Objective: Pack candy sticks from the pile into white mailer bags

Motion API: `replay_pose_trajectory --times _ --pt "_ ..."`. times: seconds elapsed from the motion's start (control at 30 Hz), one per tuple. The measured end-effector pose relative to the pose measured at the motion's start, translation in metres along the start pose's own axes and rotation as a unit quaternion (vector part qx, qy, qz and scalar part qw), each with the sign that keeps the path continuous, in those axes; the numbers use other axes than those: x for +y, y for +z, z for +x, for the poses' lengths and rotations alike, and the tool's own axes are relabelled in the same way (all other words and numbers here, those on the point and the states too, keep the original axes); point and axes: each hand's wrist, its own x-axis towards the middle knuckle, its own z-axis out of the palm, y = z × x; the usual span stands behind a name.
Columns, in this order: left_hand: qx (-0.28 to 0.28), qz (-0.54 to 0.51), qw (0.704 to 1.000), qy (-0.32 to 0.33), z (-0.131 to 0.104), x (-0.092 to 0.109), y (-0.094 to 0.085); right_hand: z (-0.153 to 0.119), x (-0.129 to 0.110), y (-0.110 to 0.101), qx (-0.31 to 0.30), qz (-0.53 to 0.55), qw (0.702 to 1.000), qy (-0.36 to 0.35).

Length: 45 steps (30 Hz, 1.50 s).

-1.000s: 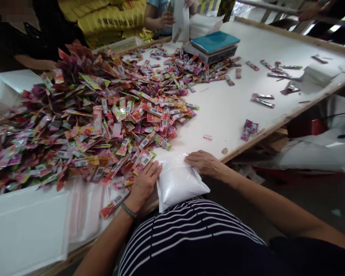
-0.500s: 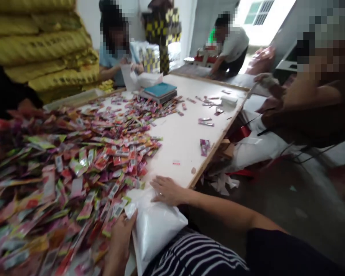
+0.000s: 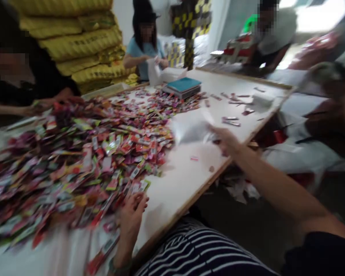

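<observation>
White pouch [image 3: 189,128] hanging on our right hand [image 3: 227,140] alone, beside the sachet heap [image 3: 83,161]

We are gripping the pouch by its right end, with the fingers of the right hand clamped on that side; it is blurring in the head view, so we are unable to tell how deep the pinch is going. It is showing out over the white table [image 3: 178,178], beyond the small red-and-white label [image 3: 194,158] and just beside the heap, and it is seemingly hanging clear of the surface, though the blur is leaving that uncertain. Our left hand [image 3: 131,216] is giving no support: its thumb and fingers are standing apart, loosely curled at the near edge of the heap, and nothing is showing in its grasp.

We are judging a slip to be the main risk: one hand is bearing the whole load at one end, and the film is looking smooth, so a weak pinch could be letting the pouch sag or drop. Its other end is lying close to the sachets, so a low carry could be sweeping some along the table. If the pouch is lacking a good seal, which we are not managing to make out, tilting could be spilling whatever is inside. Our left wrist is resting beside a red sachet [image 3: 102,255], and a careless forearm could be nudging it off the near edge
</observation>
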Motion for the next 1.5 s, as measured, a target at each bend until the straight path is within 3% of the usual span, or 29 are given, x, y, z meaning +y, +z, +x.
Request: replay_pose_trajectory --times 0.07,0.13,0.17,0.23,0.3,0.4,0.47,0.57,0.7,0.77,0.87,0.93,1.07,1.13,1.2,1.3,1.37,1.5 --pt "-0.021 0.048 0.998 0.021 -0.011 -0.009 -0.002 0.017 0.007 -0.005 0.085 0.037 0.995 0.026" --pt "-0.025 0.113 0.992 0.046 -0.02 -0.015 -0.005 0.022 0.012 0.015 0.112 0.057 0.991 0.038" --pt "-0.017 0.153 0.986 0.061 -0.024 -0.016 -0.007 0.016 0.014 0.033 0.094 0.065 0.993 0.039" --pt "0.028 0.25 0.963 0.098 -0.028 -0.013 -0.013 -0.005 0.012 0.081 -0.002 0.055 0.998 0.01" --pt "0.083 0.353 0.921 0.139 -0.027 -0.006 -0.02 -0.03 0.004 0.134 -0.116 -0.019 0.99 -0.078" --pt "0.12 0.49 0.846 0.174 -0.014 0.003 -0.024 -0.056 -0.008 0.198 -0.143 -0.238 0.941 -0.193" --pt "0.083 0.547 0.814 0.179 -0.004 0.002 -0.021 -0.061 -0.009 0.219 -0.148 -0.345 0.903 -0.208" --pt "-0.015 0.535 0.821 0.199 -0.001 -0.011 -0.014 -0.061 0.007 0.217 -0.202 -0.384 0.874 -0.217" --pt "-0.115 0.428 0.861 0.25 -0.021 -0.032 -0.014 -0.063 0.034 0.181 -0.225 -0.343 0.89 -0.198" --pt "-0.126 0.375 0.879 0.264 -0.031 -0.037 -0.02 -0.068 0.038 0.164 -0.199 -0.313 0.908 -0.195" --pt "-0.081 0.369 0.89 0.255 -0.034 -0.035 -0.026 -0.079 0.03 0.157 -0.156 -0.27 0.929 -0.201" --pt "-0.083 0.419 0.871 0.242 -0.031 -0.03 -0.024 -0.087 0.02 0.163 -0.183 -0.251 0.926 -0.216" --pt "-0.136 0.49 0.834 0.214 -0.031 -0.021 -0.01 -0.096 0.005 0.186 -0.274 -0.236 0.905 -0.226" --pt "-0.139 0.485 0.84 0.2 -0.037 -0.02 -0.005 -0.099 0.0 0.2 -0.276 -0.221 0.906 -0.234" --pt "-0.153 0.455 0.857 0.19 -0.045 -0.022 -0.002 -0.103 -0.005 0.217 -0.296 -0.212 0.888 -0.283" --pt "-0.169 0.395 0.885 0.181 -0.054 -0.027 -0.001 -0.11 -0.015 0.245 -0.385 -0.224 0.798 -0.405" --pt "-0.169 0.372 0.894 0.183 -0.057 -0.03 -0.002 -0.112 -0.018 0.259 -0.403 -0.259 0.754 -0.45" --pt "-0.174 0.357 0.895 0.203 -0.062 -0.036 -0.005 -0.109 -0.01 0.256 -0.345 -0.35 0.763 -0.419"
